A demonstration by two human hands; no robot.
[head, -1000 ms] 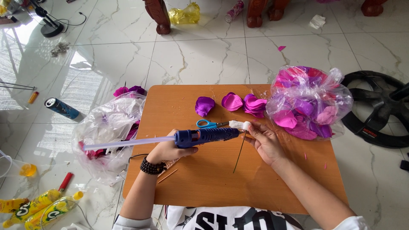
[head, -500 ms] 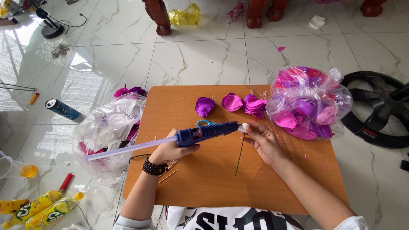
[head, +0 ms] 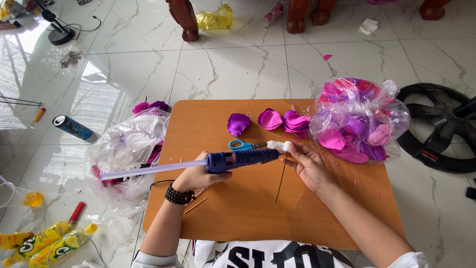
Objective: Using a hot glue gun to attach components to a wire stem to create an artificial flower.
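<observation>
Head view shows, low in the frame, two arms reaching up over a wooden desk [head: 238,218]. Left hand [head: 198,174] has a closed grip on a blue glue gun [head: 243,160], with a long pale glue stick [head: 153,169] poking out its back toward the left. Right hand [head: 310,166] pinches a thin green wire stem [head: 281,178] that has a small white ball [head: 287,146] on top. A second ago the gun's tip sat a bit left of the ball; now the tip is right at the white ball, touching or almost touching it. So the glue can go on the ball now, I think. Just behind the gun lie blue scissors [head: 241,145]. Farther up the desk sit purple and pink petals [head: 270,120]. On the right is a clear bag of petals [head: 359,119], and on the left a crumpled plastic bag [head: 124,149]. A blue can [head: 73,127] lies on the floor [head: 238,64].
</observation>
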